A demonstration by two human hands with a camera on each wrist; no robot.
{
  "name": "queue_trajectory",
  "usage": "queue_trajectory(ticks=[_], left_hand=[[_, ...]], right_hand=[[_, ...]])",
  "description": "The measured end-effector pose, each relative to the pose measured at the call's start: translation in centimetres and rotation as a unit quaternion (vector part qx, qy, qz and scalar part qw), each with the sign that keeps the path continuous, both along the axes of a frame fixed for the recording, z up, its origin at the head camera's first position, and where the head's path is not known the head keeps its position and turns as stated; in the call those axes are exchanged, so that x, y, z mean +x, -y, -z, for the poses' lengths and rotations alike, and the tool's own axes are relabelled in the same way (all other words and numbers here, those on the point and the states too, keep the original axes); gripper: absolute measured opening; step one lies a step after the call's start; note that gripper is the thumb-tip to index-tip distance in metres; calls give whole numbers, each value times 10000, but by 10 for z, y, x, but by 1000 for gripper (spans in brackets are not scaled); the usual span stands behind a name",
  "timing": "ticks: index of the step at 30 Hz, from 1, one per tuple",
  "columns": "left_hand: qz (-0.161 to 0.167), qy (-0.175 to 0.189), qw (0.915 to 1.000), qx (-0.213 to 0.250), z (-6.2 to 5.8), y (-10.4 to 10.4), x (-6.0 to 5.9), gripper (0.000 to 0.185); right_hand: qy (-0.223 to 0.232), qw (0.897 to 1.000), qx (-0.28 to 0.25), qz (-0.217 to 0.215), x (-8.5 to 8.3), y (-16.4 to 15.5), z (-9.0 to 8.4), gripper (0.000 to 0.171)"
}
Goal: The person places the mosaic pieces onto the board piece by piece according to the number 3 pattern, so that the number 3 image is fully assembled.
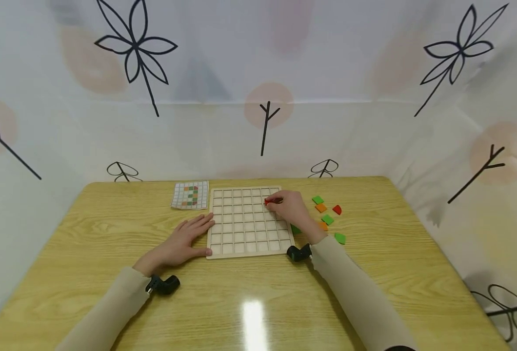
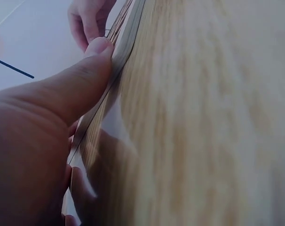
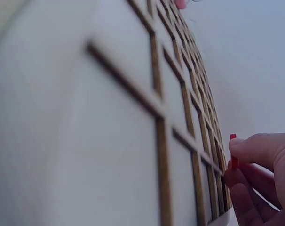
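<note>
Red tile (image 1: 270, 200) pinched in right hand (image 1: 290, 209) over grid board (image 1: 246, 222).

I am logging a wooden table (image 1: 372, 292) with a pale yellow grain, and it is carrying the following. A wooden grid board (image 1: 241, 239) is lying flat near the middle. A pattern card (image 1: 190, 195) printed with coloured squares is sitting just beside the board's far left corner. Loose coloured tiles are lying in a scatter to the right of the board: a green tile (image 1: 317, 199), an orange tile (image 1: 321, 207), a red tile (image 1: 337, 209), a second green tile (image 1: 327, 219) and a third green tile (image 1: 340, 238). The left hand (image 1: 184, 241) is resting flat on the tabletop, touching the board's left edge.
</note>
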State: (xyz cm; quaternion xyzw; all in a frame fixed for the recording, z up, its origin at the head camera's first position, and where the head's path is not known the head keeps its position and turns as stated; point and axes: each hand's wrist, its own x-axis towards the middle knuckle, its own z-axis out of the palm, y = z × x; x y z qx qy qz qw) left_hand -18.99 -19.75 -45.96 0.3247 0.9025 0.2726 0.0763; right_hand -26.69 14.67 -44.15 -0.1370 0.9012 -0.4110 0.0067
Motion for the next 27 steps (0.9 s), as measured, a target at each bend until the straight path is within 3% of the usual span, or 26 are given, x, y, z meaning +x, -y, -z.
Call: queue_trajectory(ticks=[7, 18, 27], left_hand=[[-14, 66, 10000, -64, -2, -2, -1, 82], [63, 48, 9994, -335, -5, -3, -5, 82], [58, 170, 9997, -148, -4, -2, -4, 83]], right_hand=[[67, 9999, 123, -33, -10, 15, 1, 19], [114, 9964, -716, 441, -13, 26, 12, 15], [-3, 9964, -683, 500, -11, 27, 16, 15]])
